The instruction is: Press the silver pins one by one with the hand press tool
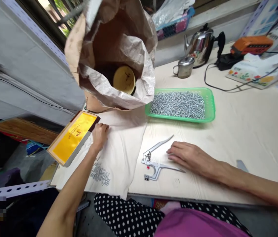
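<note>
My left hand (100,135) is closed on the white cloth (121,138), its fingers curled down beside the corner of a yellow-topped box (76,135); whatever is in them is hidden. Nearer to me, a scatter of small metal pins (100,174) lies on the same cloth. Fingers stretched out, my right hand (188,154) rests on the table, just right of silver snap pliers (155,163) whose handles are spread. Behind the pliers, a green tray (209,110) is full of small shiny metal pieces (178,104).
A large open paper sack (116,39) with a round yellowish container (124,80) inside stands at the back. Behind the tray are a metal cup (184,67) and a kettle (200,46). A black cable and an orange device (252,45) lie at the back right.
</note>
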`<state>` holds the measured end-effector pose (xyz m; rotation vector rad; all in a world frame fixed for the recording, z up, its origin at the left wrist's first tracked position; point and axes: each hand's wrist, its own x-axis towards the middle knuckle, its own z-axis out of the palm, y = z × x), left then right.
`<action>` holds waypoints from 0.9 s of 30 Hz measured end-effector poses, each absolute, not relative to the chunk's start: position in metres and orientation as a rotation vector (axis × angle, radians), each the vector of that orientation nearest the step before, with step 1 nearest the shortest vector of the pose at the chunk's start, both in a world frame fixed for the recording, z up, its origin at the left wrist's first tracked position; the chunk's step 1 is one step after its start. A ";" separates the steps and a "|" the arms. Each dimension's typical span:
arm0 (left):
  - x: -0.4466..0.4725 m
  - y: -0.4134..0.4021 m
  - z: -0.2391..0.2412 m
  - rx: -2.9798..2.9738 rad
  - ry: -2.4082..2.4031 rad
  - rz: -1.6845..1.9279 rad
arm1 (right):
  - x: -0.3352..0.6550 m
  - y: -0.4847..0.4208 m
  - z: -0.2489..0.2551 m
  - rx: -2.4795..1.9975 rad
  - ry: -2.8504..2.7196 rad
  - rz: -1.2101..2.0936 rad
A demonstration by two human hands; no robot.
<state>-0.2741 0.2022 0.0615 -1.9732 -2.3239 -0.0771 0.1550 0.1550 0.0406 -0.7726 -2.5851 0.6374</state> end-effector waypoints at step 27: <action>-0.112 0.062 0.047 -2.218 -3.378 -0.532 | 0.151 0.107 0.010 -1.032 -2.730 0.609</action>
